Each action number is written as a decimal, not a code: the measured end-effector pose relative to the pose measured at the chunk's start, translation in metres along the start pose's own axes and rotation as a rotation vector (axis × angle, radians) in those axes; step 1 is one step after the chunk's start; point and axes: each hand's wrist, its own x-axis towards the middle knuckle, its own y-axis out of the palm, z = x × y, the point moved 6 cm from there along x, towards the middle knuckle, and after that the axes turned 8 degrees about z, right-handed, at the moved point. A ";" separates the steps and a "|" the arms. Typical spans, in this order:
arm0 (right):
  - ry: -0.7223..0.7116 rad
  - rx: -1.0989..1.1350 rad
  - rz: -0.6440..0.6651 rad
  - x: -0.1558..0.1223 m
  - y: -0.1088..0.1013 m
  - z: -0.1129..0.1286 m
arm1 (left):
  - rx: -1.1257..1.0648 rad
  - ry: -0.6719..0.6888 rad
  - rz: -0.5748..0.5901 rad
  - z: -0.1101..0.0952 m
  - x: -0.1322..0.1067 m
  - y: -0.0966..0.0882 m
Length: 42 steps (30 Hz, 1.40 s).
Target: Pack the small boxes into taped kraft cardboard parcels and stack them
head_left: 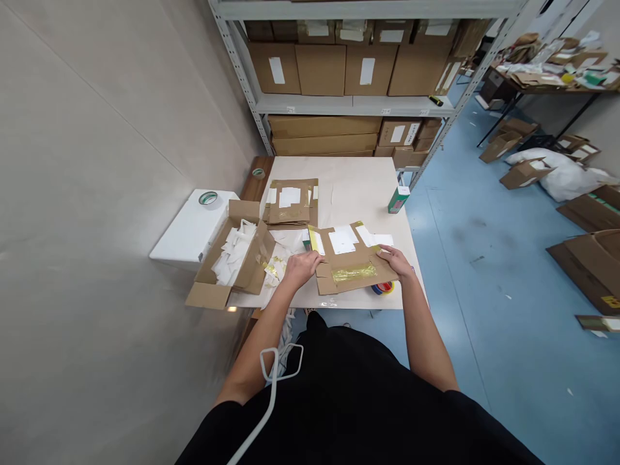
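A flattened cardboard box point(327, 274) with white labels and a strip of yellow tape is held up above the near part of the table. My right hand point(394, 260) grips its right edge, thumb on top. At its left edge is my left hand point(304, 266), fingers curled closed against the cardboard. A roll of tape point(382, 288), red and blue, shows partly from under the sheet. Left of my left hand, crumpled paper and tape scraps point(276, 266) lie beside an open carton point(210, 261) filled with white paper pieces point(236, 252).
Flattened boxes point(290, 197) lie stacked on the white table point(353, 181). A green and white small box point(398, 199) stands near its right edge. A tape roll point(208, 197) rests on a white box point(186, 226). Behind stands a shelf point(329, 104) of cartons.
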 end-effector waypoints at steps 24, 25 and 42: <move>-0.160 0.130 -0.147 -0.009 0.081 -0.069 | -0.529 -0.342 0.099 -0.079 0.008 0.107; -0.161 0.150 -0.152 -0.007 0.078 -0.069 | -0.560 -0.311 0.103 -0.077 0.010 0.105; -0.344 0.056 0.066 -0.012 0.090 -0.014 | -0.647 -0.013 -0.236 -0.072 0.055 0.054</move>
